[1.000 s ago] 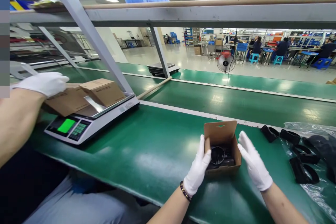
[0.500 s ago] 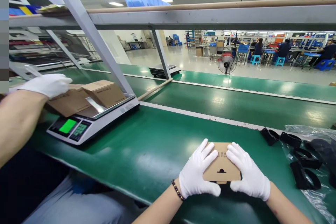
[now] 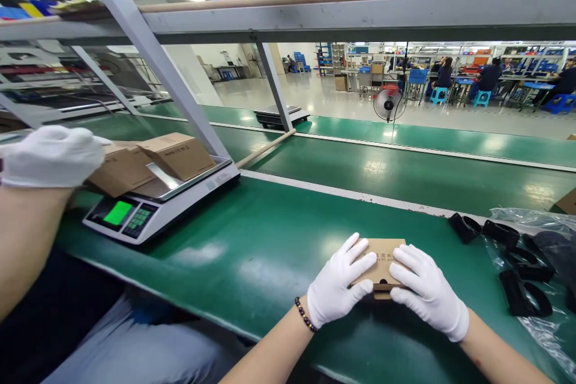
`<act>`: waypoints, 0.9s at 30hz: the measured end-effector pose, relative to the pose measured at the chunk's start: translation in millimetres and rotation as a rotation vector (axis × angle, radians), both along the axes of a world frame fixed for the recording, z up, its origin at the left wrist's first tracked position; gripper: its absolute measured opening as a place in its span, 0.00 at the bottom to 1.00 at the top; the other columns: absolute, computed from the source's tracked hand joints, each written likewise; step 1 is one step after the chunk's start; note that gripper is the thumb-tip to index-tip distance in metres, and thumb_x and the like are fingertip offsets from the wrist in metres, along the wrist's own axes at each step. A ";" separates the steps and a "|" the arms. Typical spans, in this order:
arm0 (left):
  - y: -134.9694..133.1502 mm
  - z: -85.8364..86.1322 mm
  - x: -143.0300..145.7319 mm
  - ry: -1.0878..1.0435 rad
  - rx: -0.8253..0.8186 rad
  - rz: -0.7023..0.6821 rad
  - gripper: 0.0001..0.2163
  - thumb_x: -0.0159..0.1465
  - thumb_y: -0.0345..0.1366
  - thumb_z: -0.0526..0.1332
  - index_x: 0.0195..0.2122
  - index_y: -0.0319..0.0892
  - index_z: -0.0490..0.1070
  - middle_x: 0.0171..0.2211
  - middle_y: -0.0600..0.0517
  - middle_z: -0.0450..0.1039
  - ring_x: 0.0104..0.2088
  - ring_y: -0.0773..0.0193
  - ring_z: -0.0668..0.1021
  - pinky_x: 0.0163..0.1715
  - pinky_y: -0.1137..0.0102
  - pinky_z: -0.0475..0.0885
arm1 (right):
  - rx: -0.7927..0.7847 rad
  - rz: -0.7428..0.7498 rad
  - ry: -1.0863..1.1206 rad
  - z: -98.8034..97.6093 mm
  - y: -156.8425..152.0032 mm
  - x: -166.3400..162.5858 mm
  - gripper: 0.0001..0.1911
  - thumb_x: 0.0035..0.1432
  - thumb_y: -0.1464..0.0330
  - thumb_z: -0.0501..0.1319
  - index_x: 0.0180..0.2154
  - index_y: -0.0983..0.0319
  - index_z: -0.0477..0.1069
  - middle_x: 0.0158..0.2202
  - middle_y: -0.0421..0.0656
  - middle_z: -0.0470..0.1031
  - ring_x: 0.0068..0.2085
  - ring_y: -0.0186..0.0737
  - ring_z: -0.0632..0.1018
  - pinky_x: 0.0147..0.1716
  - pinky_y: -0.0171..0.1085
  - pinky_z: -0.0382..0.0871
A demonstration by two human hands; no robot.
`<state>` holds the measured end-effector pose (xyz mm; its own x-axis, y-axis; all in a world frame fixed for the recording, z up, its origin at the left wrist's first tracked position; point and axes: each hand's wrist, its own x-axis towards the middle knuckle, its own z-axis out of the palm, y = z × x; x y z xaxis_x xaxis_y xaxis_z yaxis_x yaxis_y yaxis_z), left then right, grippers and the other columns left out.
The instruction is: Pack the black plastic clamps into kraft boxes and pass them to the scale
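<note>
A small brown cardboard box [image 3: 382,261] with printed lettering rests on the green work surface in front of me. My left hand [image 3: 342,282], in a white glove with a beaded bracelet at the wrist, grips its left side, fingers on the lid and thumb at the front edge. On the opposite side my right hand [image 3: 425,288], also gloved, holds it in the same way. A dark notch and a short cardboard tab show at the box's front, between my thumbs. The underside of the box is hidden.
To the left, a co-worker's gloved hand [image 3: 54,156] is beside brown boxes [image 3: 177,156] on a digital scale [image 3: 144,216]. Black ring-shaped parts [image 3: 524,294] and clear plastic bags [image 3: 553,336] lie at the right. A metal frame [image 3: 315,18] crosses above the green table [image 3: 252,240].
The box's front flap has tipped down, and my thumbs have moved up to its front edge. The co-worker's hand has shifted left, away from the boxes. My view has tilted slightly.
</note>
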<state>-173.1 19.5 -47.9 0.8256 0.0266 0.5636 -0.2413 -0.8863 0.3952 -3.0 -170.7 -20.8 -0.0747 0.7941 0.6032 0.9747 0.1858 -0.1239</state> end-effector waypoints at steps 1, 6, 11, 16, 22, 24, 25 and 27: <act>-1.4 -0.9 0.1 -0.022 -0.005 0.004 0.24 0.67 0.41 0.54 0.64 0.53 0.54 0.64 0.44 0.56 0.67 0.45 0.54 0.61 0.43 0.59 | 0.003 -0.003 -0.015 -0.8 -0.9 -0.5 0.13 0.68 0.61 0.51 0.44 0.62 0.67 0.47 0.52 0.70 0.48 0.49 0.72 0.48 0.52 0.68; -2.1 2.8 5.0 -0.083 0.022 -0.010 0.27 0.67 0.41 0.55 0.66 0.51 0.50 0.61 0.43 0.61 0.64 0.48 0.61 0.61 0.43 0.58 | 0.042 0.017 0.008 -12.1 -1.8 -0.4 0.13 0.67 0.65 0.53 0.50 0.63 0.64 0.50 0.53 0.71 0.57 0.51 0.68 0.54 0.56 0.65; -0.4 0.4 1.4 0.009 -0.013 -0.029 0.20 0.67 0.43 0.54 0.60 0.50 0.62 0.61 0.45 0.61 0.64 0.47 0.61 0.62 0.41 0.55 | 0.045 0.017 0.009 -26.1 -0.6 -1.6 0.13 0.65 0.68 0.55 0.51 0.63 0.64 0.52 0.53 0.70 0.58 0.51 0.66 0.53 0.55 0.67; -16.6 -21.2 -2.9 0.003 -0.281 0.104 0.17 0.70 0.38 0.49 0.58 0.52 0.66 0.69 0.50 0.44 0.69 0.48 0.49 0.64 0.46 0.54 | 0.020 -0.055 -0.068 -29.2 -6.6 -8.9 0.13 0.64 0.72 0.55 0.51 0.61 0.65 0.52 0.51 0.71 0.57 0.51 0.68 0.55 0.60 0.63; -26.7 -30.9 7.7 0.019 -0.623 0.189 0.31 0.67 0.43 0.55 0.68 0.50 0.43 0.71 0.47 0.35 0.69 0.52 0.46 0.67 0.52 0.47 | 0.063 0.003 -0.058 -30.0 -4.3 -37.5 0.17 0.62 0.80 0.52 0.51 0.63 0.64 0.46 0.49 0.73 0.50 0.43 0.73 0.53 0.50 0.66; -24.8 -31.6 9.0 0.030 -0.637 0.183 0.32 0.66 0.44 0.55 0.69 0.49 0.42 0.70 0.47 0.37 0.69 0.52 0.46 0.68 0.52 0.45 | 0.142 -0.092 -0.011 -32.8 1.1 -45.7 0.18 0.62 0.79 0.53 0.54 0.65 0.62 0.49 0.51 0.72 0.52 0.45 0.71 0.51 0.49 0.68; -23.7 -32.0 9.0 0.034 -0.632 0.180 0.32 0.66 0.44 0.55 0.69 0.49 0.42 0.70 0.46 0.38 0.69 0.52 0.47 0.68 0.52 0.45 | 0.168 -0.145 0.028 -33.7 3.6 -48.4 0.18 0.62 0.78 0.54 0.54 0.65 0.62 0.49 0.51 0.71 0.52 0.45 0.71 0.50 0.48 0.68; -21.7 -32.5 8.6 0.037 -0.610 0.179 0.33 0.66 0.44 0.56 0.69 0.47 0.42 0.70 0.44 0.40 0.69 0.50 0.49 0.67 0.50 0.46 | 0.182 -0.180 0.118 -33.2 7.0 -50.8 0.13 0.63 0.76 0.55 0.50 0.63 0.65 0.47 0.50 0.72 0.49 0.45 0.73 0.48 0.48 0.69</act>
